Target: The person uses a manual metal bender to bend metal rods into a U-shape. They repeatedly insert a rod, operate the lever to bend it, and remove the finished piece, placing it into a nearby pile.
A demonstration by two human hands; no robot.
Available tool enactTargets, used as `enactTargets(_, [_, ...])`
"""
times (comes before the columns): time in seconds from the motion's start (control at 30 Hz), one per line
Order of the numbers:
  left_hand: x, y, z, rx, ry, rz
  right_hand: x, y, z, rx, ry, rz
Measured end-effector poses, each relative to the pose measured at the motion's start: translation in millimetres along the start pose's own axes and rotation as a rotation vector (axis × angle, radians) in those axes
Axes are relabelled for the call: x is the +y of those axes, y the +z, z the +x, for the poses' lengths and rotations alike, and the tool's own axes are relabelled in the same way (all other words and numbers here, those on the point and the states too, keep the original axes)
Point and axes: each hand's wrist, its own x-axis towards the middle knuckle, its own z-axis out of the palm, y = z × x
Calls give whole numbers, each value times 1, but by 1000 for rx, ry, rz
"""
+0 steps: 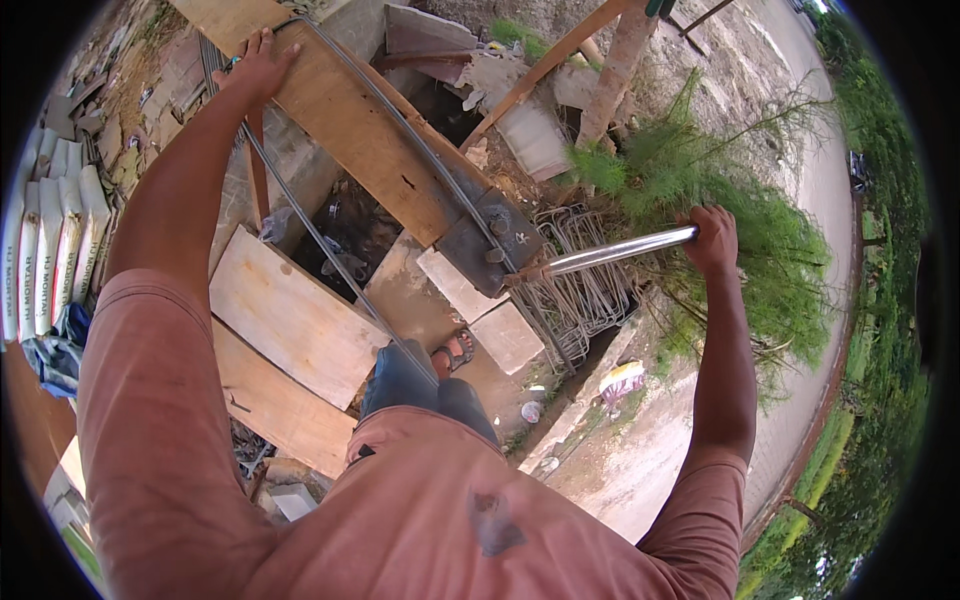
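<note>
A shiny metal pipe handle (pixel 620 250) is in the grip of my right hand (pixel 712 238), whose fingers wrap round its outer end. Its inner end meets a dark metal plate (pixel 470 245) with short pegs, fixed on the end of a long wooden plank (pixel 350 140). A thin steel rod (pixel 385 105) runs along the plank to the pegs and curves round at the far end. Beside that curve, my left hand (pixel 258 68) lies on the plank with its fingers spread; whether its fingertips press on the rod is hard to tell.
Several bent steel stirrups (pixel 585 260) lie in a pile under the handle. Pale concrete blocks (pixel 505 335) stand by my foot. Long rods (pixel 330 250) slant past my left side toward my legs. Wooden boards (pixel 300 315), stacked white bags (pixel 55 240) and a green bush (pixel 690 160) surround me.
</note>
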Motion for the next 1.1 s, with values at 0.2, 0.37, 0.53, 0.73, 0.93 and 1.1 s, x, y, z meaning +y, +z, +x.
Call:
enactTargets(0.2, [-61, 74, 69, 138, 161, 89, -18, -11, -27, -16, 112, 27])
enactTargets(0.37, [-26, 53, 58, 99, 138, -31, -68, -24, -117, -108, 417, -15])
enactTargets(0.53, [9, -11, 3, -3, -2, -131, -138, -52, -195, -217, 745, -27])
enactTargets(0.73, [14, -11, 3, 19, 50, -211, -211, -79, -227, -255, 982, -42])
enactTargets(0.93, [16, -4, 18, 12, 33, -225, -313, -95, -253, -202, 1150, -89])
enactTargets(1.1, [16, -15, 9, -27, 37, -235, -394, -119, -251, -239, 1245, 27])
